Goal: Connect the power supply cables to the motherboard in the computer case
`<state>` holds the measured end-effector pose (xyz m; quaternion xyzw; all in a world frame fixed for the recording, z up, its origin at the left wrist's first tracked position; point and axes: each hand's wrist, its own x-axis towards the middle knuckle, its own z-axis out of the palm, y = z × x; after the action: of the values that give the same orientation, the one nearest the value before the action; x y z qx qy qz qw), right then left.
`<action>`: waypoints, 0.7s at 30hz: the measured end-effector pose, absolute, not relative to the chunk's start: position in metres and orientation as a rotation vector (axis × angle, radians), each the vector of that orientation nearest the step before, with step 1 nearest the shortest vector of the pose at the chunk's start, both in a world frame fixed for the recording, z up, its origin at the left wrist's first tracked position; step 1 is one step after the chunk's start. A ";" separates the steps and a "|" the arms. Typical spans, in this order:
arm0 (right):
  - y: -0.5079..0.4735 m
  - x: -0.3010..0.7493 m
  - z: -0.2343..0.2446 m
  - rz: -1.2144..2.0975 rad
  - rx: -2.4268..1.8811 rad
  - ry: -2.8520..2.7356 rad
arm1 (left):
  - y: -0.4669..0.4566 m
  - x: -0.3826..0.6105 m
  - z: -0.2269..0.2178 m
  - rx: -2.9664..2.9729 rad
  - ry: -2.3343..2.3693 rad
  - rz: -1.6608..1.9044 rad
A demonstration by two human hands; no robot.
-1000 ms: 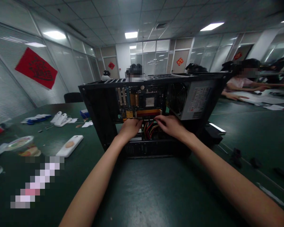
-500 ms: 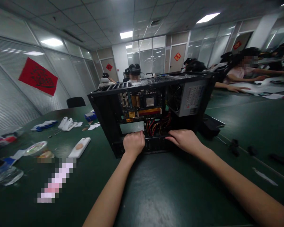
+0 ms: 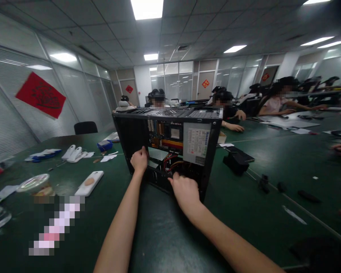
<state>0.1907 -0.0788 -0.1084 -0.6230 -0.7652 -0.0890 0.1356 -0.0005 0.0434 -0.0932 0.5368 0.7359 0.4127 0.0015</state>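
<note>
A black computer case (image 3: 210, 151) stands upright on the green table, its near side uncovered. Inside it show the motherboard (image 3: 156, 129), a grey power supply (image 3: 197, 142) and a bundle of coloured cables (image 3: 173, 163). My left hand (image 3: 139, 160) is closed around the lower frame edge of the case, left of the cables. My right hand (image 3: 186, 189) grips the same lower edge farther right, just under the power supply. Its fingertips are partly hidden behind the edge.
To the left lie a white phone (image 3: 90, 183), a lidded plastic cup (image 3: 35, 185) and a blue box (image 3: 104, 145). Right of the case are a black box (image 3: 237, 161) and a cable (image 3: 309, 208) along the table. Several people sit behind and to the right.
The case has turned, its right end swinging nearer and its left end away. Both hands have moved left with it, still gripping the lower edge, and the right one is lower.
</note>
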 end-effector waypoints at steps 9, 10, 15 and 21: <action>-0.121 0.183 -0.128 -0.961 -1.153 -2.401 | 0.047 -0.042 -0.100 1.943 2.041 1.240; -0.128 0.193 -0.125 -1.029 -0.982 -2.424 | 0.044 -0.037 -0.097 1.988 2.040 1.151; -0.128 0.248 -0.078 -1.134 -0.167 -2.594 | 0.027 -0.002 -0.090 2.240 1.933 0.767; -0.080 0.270 -0.046 -1.292 0.247 -2.400 | 0.021 0.010 -0.100 1.964 2.036 1.272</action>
<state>0.2700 -0.0798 -0.0459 0.0884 -0.8591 -0.4625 0.2007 0.0097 0.0210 -0.1004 0.6332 0.6562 0.4099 0.0198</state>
